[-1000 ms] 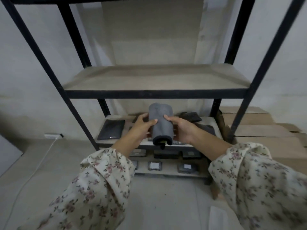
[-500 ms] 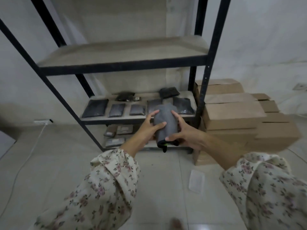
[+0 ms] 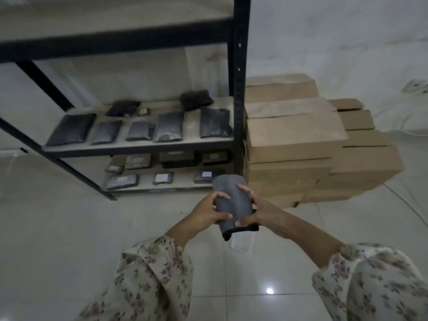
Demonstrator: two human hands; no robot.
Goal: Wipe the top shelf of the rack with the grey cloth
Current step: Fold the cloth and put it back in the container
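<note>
Grey cloth [image 3: 232, 202] folded thick, held low above floor [image 3: 69, 228], near rack [image 3: 240, 89]. Left hand [image 3: 203, 213] and right hand [image 3: 259, 210] grip it from both sides, fingers [image 3: 224, 196] curled round it, likely to keep fold neat for wiping. Top shelf higher up, not seen. Cloth must go up.

I can read no text, number or brand from this view. The only candidates I can find are the pale stickers [image 3: 160, 177] on the dark packets [image 3: 133, 180] lying on the two lowest shelves of the rack [image 3: 240, 89]. They are small, and the blur leaves whatever is printed on them illegible to me.
</note>
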